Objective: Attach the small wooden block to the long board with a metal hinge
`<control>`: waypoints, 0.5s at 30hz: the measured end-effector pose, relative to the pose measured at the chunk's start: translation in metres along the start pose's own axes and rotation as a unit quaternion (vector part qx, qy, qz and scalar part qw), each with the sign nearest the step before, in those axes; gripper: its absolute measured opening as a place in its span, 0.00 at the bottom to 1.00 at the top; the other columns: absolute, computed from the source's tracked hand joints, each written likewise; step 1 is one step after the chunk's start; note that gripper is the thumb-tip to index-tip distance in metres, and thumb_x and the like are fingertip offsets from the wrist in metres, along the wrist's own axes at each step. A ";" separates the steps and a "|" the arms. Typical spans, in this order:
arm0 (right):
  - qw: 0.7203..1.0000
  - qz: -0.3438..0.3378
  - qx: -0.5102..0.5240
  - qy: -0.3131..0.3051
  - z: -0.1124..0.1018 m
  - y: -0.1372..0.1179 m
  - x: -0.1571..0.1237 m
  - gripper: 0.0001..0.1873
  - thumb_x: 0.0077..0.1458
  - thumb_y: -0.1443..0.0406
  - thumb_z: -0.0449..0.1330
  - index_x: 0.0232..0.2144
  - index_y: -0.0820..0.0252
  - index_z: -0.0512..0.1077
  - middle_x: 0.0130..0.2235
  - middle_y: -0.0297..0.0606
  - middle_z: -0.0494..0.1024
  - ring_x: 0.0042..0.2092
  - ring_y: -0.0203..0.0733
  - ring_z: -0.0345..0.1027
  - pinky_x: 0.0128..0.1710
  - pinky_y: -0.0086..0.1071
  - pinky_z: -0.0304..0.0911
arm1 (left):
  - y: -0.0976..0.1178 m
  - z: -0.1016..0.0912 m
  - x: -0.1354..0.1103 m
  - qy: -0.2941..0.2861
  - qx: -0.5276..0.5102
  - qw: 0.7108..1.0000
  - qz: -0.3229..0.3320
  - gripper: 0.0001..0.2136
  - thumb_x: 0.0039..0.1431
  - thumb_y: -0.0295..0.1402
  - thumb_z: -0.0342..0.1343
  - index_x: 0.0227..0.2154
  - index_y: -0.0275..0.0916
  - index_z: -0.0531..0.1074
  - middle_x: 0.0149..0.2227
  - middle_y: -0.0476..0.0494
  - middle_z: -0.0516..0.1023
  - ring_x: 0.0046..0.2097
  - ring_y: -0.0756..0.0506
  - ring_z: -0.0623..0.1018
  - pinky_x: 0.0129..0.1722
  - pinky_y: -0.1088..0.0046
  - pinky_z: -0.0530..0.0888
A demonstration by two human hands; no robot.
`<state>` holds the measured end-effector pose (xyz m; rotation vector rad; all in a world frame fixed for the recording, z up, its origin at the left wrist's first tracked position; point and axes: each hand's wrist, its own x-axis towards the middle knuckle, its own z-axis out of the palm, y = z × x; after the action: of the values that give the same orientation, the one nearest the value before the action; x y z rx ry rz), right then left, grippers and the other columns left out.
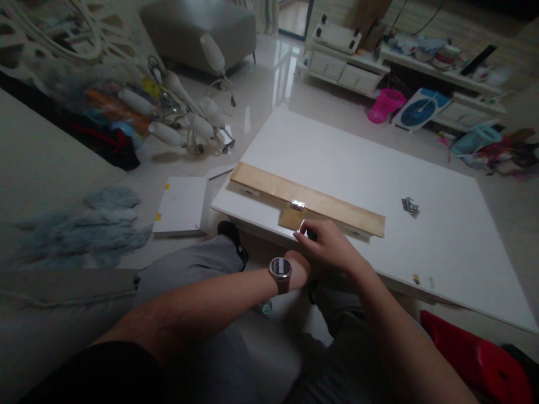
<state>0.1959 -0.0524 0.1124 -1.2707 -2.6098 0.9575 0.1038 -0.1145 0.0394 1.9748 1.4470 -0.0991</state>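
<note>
A long wooden board (269,186) lies across the near part of a white panel (353,163). A silver hinge (297,205) sits at the board's near edge, with a small wooden piece (290,217) below it. Beside that small piece, my right hand (326,240) is closed, thumb and fingers drawn together around something dark that I cannot make out. My left hand (298,262), with a watch on its wrist, is low at the panel's near edge; its fingers are hidden. To the right, a small pile of metal hinges (410,207) rests on the panel.
Small bits (416,279) lie near the panel's front right edge. A white box-like piece (181,205) is on the floor at left, near a lamp fixture (193,123). A red plastic object (475,359) is at lower right; a pink basket (386,105) stands behind.
</note>
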 end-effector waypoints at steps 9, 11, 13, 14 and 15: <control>0.914 0.083 0.141 0.371 -0.020 0.040 0.013 0.20 0.53 0.71 0.53 0.49 0.53 0.62 0.36 0.35 0.69 0.35 0.42 0.65 0.40 0.38 0.62 | -0.042 -0.056 0.003 -0.024 0.084 0.996 -0.004 0.21 0.70 0.40 0.52 0.51 0.29 0.81 0.49 0.22 0.83 0.51 0.31 0.83 0.49 0.57 0.79; 0.901 0.076 0.157 0.398 -0.019 0.047 0.019 0.23 0.52 0.73 0.52 0.51 0.53 0.60 0.38 0.36 0.67 0.38 0.43 0.66 0.41 0.39 0.64 | -0.054 -0.063 0.001 -0.005 0.098 0.995 -0.026 0.22 0.71 0.42 0.49 0.52 0.30 0.80 0.49 0.22 0.83 0.51 0.31 0.83 0.49 0.57 0.79; 0.896 0.074 0.156 0.409 -0.017 0.051 0.025 0.24 0.53 0.73 0.52 0.52 0.53 0.58 0.39 0.37 0.66 0.39 0.43 0.66 0.42 0.40 0.65 | -0.063 -0.066 -0.001 -0.028 0.114 0.992 -0.044 0.22 0.71 0.43 0.50 0.52 0.30 0.80 0.49 0.22 0.83 0.52 0.30 0.83 0.48 0.57 0.78; 0.895 0.075 0.155 0.411 -0.016 0.052 0.028 0.23 0.54 0.73 0.52 0.52 0.53 0.57 0.40 0.38 0.66 0.39 0.43 0.66 0.43 0.40 0.65 | -0.065 -0.067 -0.001 -0.044 0.118 0.991 -0.049 0.22 0.70 0.43 0.52 0.51 0.29 0.81 0.49 0.23 0.83 0.51 0.30 0.83 0.48 0.58 0.77; 0.895 0.075 0.155 0.411 -0.014 0.052 0.030 0.23 0.55 0.73 0.52 0.53 0.53 0.56 0.40 0.37 0.66 0.39 0.43 0.66 0.43 0.41 0.65 | -0.066 -0.069 -0.002 -0.059 0.112 0.991 -0.047 0.21 0.69 0.43 0.53 0.49 0.29 0.81 0.47 0.23 0.83 0.50 0.31 0.83 0.47 0.60 0.77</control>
<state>0.2165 0.0003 0.0887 -1.3916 -1.6635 0.6096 0.0236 -0.0675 0.0625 2.0385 1.5058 -0.4315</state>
